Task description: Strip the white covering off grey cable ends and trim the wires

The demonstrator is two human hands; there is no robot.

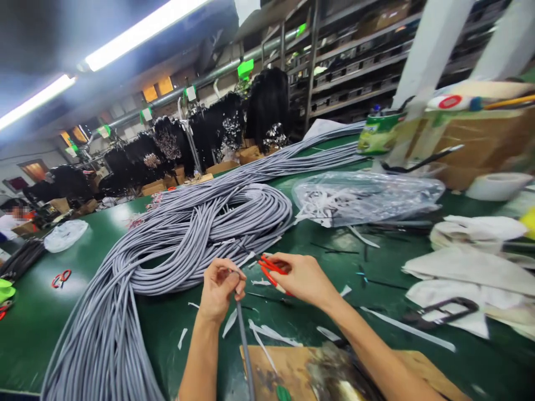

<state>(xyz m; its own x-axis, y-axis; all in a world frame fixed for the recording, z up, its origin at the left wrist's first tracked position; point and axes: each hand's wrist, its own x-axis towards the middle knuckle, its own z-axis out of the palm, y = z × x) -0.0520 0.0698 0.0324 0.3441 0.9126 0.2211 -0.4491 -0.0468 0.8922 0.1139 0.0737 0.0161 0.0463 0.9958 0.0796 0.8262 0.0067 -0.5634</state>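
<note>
My left hand (221, 287) is closed around the upper end of a grey cable (244, 345), which hangs down from it toward the bottom edge. Just to the right, my right hand (303, 275) grips red-handled scissors (271, 268). Their dark blades point up and left, over the near side of a large coiled bundle of grey cables (200, 234). The blades are apart from the cable in my left hand. White strips (273, 334) lie scattered on the green table (167, 323) under both hands.
Brown board (288, 359) at the front. Clear bag (368, 195) of white strips behind on the right, near a green container (378, 133) and cardboard box (472, 139). White gloves (472, 262) at right. Another pair of red-handled scissors (61, 278) at left; a person (14, 220) far left.
</note>
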